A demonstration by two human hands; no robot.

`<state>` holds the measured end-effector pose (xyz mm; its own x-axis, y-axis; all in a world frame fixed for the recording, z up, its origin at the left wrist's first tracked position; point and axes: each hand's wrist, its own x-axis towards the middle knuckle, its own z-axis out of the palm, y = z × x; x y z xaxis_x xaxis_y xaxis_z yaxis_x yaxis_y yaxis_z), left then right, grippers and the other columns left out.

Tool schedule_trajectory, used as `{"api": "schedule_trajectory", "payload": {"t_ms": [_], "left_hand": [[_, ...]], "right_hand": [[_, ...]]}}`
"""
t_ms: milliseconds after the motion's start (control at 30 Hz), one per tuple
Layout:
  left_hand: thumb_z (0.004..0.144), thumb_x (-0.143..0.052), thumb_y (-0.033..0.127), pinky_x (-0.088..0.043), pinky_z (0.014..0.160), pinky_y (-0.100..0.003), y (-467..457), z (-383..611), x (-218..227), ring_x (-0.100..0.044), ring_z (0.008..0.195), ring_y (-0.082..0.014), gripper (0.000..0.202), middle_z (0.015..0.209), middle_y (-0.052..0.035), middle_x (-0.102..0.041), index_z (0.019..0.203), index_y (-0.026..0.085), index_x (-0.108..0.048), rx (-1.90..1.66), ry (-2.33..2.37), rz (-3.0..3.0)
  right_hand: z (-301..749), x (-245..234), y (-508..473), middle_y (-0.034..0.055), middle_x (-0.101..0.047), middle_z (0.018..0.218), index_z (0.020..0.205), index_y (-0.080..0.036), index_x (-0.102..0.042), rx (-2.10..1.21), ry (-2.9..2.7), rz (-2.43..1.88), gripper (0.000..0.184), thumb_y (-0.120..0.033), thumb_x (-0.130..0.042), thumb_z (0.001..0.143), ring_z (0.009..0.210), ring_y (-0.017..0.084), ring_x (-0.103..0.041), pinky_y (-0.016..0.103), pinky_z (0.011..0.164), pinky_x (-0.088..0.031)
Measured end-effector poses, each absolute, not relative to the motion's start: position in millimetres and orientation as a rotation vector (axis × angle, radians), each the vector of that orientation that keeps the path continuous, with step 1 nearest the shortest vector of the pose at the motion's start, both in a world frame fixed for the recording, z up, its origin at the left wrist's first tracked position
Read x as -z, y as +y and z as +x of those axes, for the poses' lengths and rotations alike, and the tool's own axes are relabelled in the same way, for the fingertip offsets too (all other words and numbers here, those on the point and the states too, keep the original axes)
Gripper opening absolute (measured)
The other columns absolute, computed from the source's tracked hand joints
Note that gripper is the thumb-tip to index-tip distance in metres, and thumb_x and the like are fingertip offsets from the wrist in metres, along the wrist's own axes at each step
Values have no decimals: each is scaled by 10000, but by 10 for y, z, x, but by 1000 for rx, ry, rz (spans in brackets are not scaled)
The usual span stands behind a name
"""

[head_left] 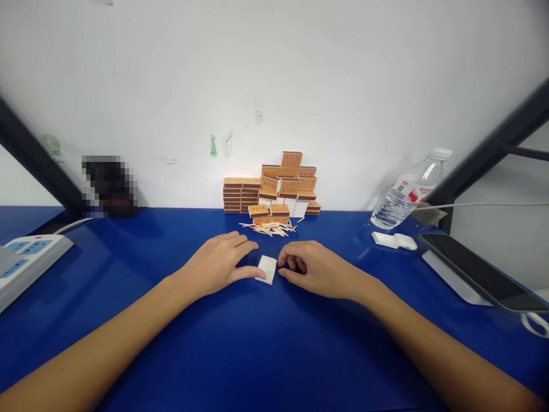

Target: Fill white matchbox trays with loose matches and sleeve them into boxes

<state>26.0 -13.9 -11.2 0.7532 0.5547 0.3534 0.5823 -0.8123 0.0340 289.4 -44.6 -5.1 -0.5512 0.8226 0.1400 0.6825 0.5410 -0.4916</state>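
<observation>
Two bare hands flank a small white piece [268,266] on a blue table [257,355], the piece lying on the near side of a loose heap of matches [273,229]. The left hand [223,260], near and to the left of the heap, rests its thumb on the piece's near left corner (its grip is slack, the fingers spread clear). The right hand [319,268], near and to the right of the heap, curls loosely just beside the piece, thumb and forefinger parted and nothing in its grip. Directly behind the heap rise stacked matchboxes [289,187]. Well to the heap's right, a clear bottle [409,190] leans; well to its left sits a white power strip [43,260].
</observation>
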Motion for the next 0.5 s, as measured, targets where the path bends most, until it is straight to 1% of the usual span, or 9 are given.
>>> {"api": "schedule_trajectory", "payload": {"t_ms": [67, 133, 200, 233, 300, 367, 433, 500], "left_hand": [[993, -616, 575, -493, 742, -336, -179, 284, 113, -652, 855, -220, 419, 909, -51, -712, 1011, 167, -709, 587, -951, -2905], [1041, -585, 475, -463, 694, -315, -214, 307, 121, -633, 796, -192, 352, 835, -31, -694, 884, 178, -691, 648, -975, -2966], [1040, -597, 401, -450, 668, -303, -237, 327, 133, -624, 749, -173, 319, 772, -16, -679, 819, 182, -672, 707, -1005, -3030], [1025, -620, 388, -448, 657, -298, -244, 335, 139, -622, 730, -166, 310, 744, -10, -673, 797, 184, -666, 733, -1021, -3059], [994, -659, 380, -452, 640, -288, -251, 346, 147, -624, 698, -154, 277, 727, -1, -672, 793, 190, -667, 786, -1068, -3099], [979, -667, 381, -454, 621, -275, -254, 350, 148, -619, 673, -141, 232, 743, 8, -675, 836, 198, -666, 846, -1139, -3106], [982, -653, 384, -449, 602, -264, -252, 348, 142, -603, 646, -131, 197, 752, 21, -665, 901, 204, -642, 894, -1213, -3110], [984, -650, 401, -438, 584, -259, -244, 340, 135, -576, 614, -126, 194, 726, 41, -636, 965, 212, -610, 908, -1266, -3133]], "right_hand": [[2868, 65, -454, -14, -639, 746, 943, -214, -717, -570, -2427, -1219, 51, -248, -690, 915, 648, 130, -540, 268, 606, -383], [2838, 79, -465, -10, -642, 750, 956, -215, -720, -573, -2420, -1206, 63, -260, -685, 929, 653, 135, -543, 271, 612, -388], [2821, 89, -470, -4, -656, 768, 961, -217, -720, -568, -2411, -1200, 78, -231, -643, 952, 670, 143, -556, 277, 630, -401], [2818, 91, -470, 5, -675, 800, 965, -218, -719, -569, -2408, -1190, 114, -207, -606, 968, 698, 149, -575, 282, 653, -417], [2822, 86, -470, 29, -715, 903, 992, -221, -722, -578, -2407, -1153, 199, -168, -530, 998, 786, 164, -620, 299, 731, -452], [2827, 72, -479, 47, -721, 967, 1029, -224, -727, -572, -2408, -1149, 213, -202, -515, 1021, 855, 181, -639, 317, 786, -466], [2821, 62, -501, 54, -702, 969, 1057, -225, -726, -544, -2404, -1191, 177, -347, -606, 1009, 852, 192, -632, 320, 763, -466], [2803, 63, -524, 54, -676, 984, 1073, -227, -716, -528, -2401, -1236, 304, -493, -721, 928, 820, 190, -617, 311, 712, -457]]}}
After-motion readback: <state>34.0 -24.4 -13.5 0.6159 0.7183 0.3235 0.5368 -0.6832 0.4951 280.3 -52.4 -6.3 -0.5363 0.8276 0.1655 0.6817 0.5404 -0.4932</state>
